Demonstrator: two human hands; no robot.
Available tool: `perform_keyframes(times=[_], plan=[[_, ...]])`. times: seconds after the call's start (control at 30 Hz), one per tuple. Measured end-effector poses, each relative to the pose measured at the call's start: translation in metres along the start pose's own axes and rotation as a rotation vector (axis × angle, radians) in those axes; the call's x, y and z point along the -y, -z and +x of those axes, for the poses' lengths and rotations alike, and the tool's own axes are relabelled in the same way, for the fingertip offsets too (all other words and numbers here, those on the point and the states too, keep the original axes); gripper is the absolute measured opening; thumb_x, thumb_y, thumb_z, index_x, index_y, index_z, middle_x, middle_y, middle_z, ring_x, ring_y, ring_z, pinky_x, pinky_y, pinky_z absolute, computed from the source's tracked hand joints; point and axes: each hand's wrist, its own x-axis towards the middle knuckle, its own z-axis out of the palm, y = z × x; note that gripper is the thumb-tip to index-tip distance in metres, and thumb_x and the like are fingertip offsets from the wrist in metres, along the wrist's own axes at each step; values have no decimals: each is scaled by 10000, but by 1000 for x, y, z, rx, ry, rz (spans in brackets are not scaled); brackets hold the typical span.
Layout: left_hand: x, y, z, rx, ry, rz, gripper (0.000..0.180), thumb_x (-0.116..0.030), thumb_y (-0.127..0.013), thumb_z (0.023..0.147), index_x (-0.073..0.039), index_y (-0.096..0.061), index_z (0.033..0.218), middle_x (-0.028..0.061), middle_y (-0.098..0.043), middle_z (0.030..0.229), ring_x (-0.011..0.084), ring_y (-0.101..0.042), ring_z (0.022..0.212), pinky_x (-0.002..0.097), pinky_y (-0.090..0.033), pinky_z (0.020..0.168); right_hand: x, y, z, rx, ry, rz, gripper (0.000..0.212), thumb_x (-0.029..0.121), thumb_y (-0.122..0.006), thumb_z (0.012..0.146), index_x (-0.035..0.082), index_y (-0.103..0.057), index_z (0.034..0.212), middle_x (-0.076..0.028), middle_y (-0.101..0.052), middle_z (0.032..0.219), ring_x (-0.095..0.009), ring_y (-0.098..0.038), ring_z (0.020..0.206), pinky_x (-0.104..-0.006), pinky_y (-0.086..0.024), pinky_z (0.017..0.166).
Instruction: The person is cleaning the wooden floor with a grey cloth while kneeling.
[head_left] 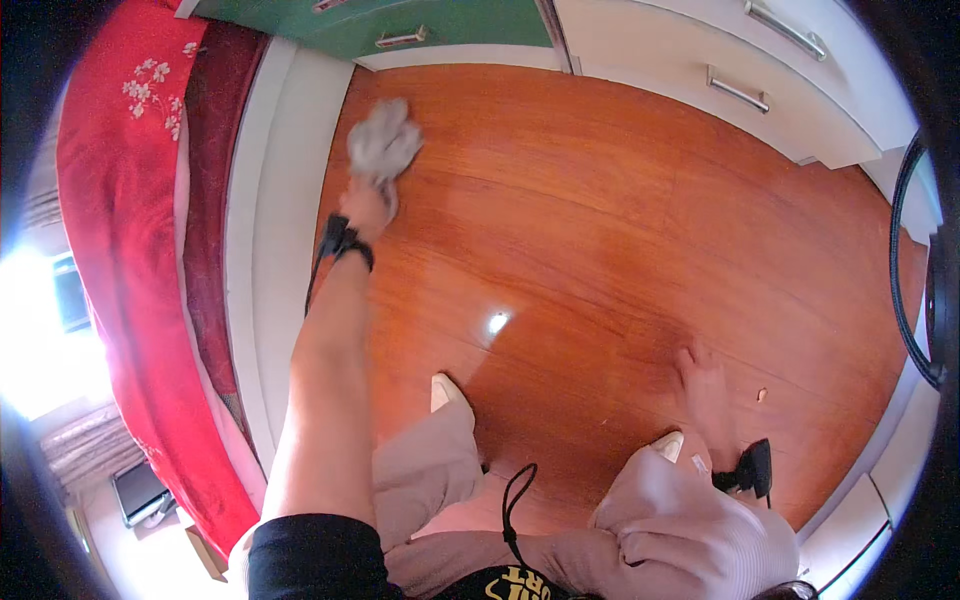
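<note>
Drawers (660, 50), contents hidden, beyond grey cloth (384, 142) in left hand (364, 206).

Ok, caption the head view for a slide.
Left hand holding a crumpled grey cloth at a reddish wooden floor, right hand near a pale shoe.

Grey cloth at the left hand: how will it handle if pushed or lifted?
The grey cloth looks crumpled, so it would likely flop rather than stay stiff. The glossy floor beneath may let it slide.

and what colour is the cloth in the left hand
The cloth looks light grey, somewhat blurred, in the head view.
</note>
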Motion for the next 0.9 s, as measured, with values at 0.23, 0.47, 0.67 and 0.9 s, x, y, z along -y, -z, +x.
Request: perform_keyframes(times=[0.23, 0.47, 0.67, 0.9], plan=[[211, -95, -247, 711, 3, -109, 284, -267, -483, 927, -48, -598, 1068, 126, -621, 1010, 281, -617, 804, 428, -485, 708, -5, -21, -3, -240, 101, 158, 101, 120, -588, 845, 34, -582, 899, -151, -546, 946, -379, -572, 820, -457, -482, 681], [263, -59, -276, 1322, 222, -253, 258, -285, -526, 898, -96, -684, 975, 37, -676, 801, 180, -613, 706, 322, -461, 598, 8, 4, 1, -143, 215, 174, 165, 112, -606, 794, 22, -579, 930, -175, -558, 939, -379, -584, 852, -472, -498, 726], [250, 75, -75, 577, -317, -642, 255, -199, -538, 857, -13, -672, 968, 116, -688, 870, 214, -646, 787, 377, -504, 692, 10, 2, -2, -124, 219, 158, 127, 82, -586, 775, 24, -579, 888, -190, -561, 928, -380, -588, 835, -482, -500, 707], [88, 127, 7, -10, 81, -539, 577, -341, -584, 812, -24, -480, 1283, 255, -554, 1188, 393, -533, 1118, 439, -426, 948, -8, -2, -22, -237, 102, 156, 150, 44, -566, 754, 23, -576, 902, -195, -573, 943, -396, -603, 783, -489, -508, 650]])
